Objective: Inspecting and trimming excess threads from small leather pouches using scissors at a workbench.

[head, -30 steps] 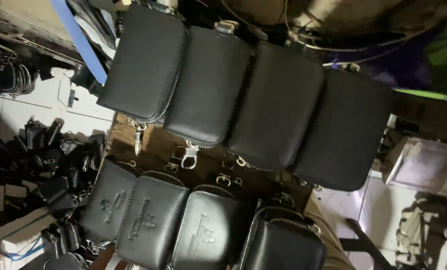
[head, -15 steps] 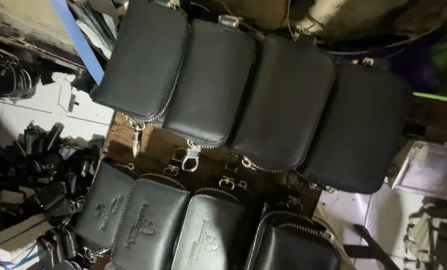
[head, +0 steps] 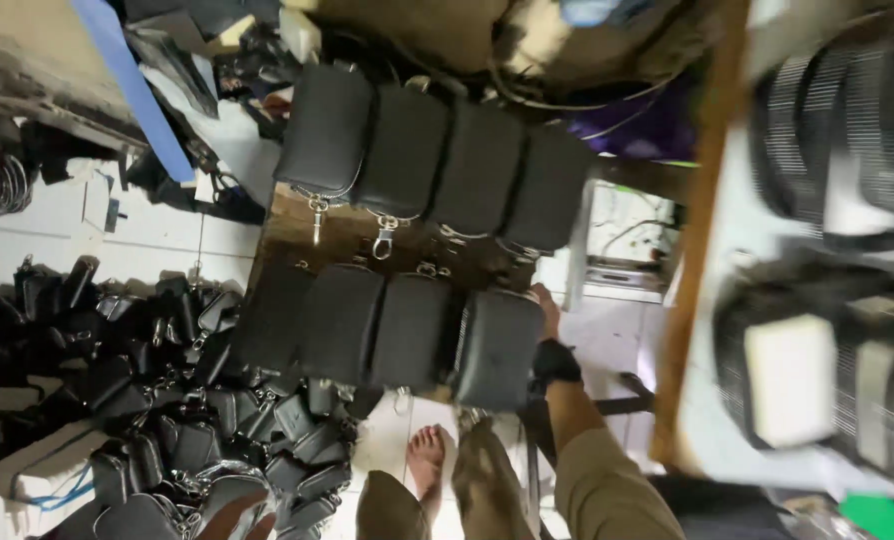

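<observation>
Bare foot: a bare foot (head: 426, 452) stood on the white tiled floor (head: 157, 232) at the bottom of the view, between olive-brown trouser legs (head: 487, 490).
Right hand: the right hand (head: 545, 310) reached up from a tan sleeve (head: 597, 480), with a black band (head: 554, 360) round the wrist, and lay against the right edge of the nearest pouch; only fingertips showed, so whether it gripped or merely touched could not be told.
Left hand: out of sight in this view.
Nearest pouch: a black leather zip pouch (head: 494, 348), rectangular with rounded corners, stood at the right end of the near row, tilted slightly.
Near row: three more black leather pouches (head: 372, 322) of the same shape lay side by side, touching, on a brown wooden board (head: 352, 240).
Far row: four black leather pouches with metal zip pulls and clasps (head: 437, 165) lay edge to edge across the far side of the board, their zips facing the near row.
Heap at left: a pile of small black leather cases (head: 167, 400) covered the floor to the left of the board.
Blue strip: a flat blue bar (head: 132, 85) slanted across the upper left, well apart from the pouches.
Right side: a blurred wooden post (head: 702, 230) and striped black-and-white items (head: 827, 300) filled the right, too smeared to make out.
</observation>
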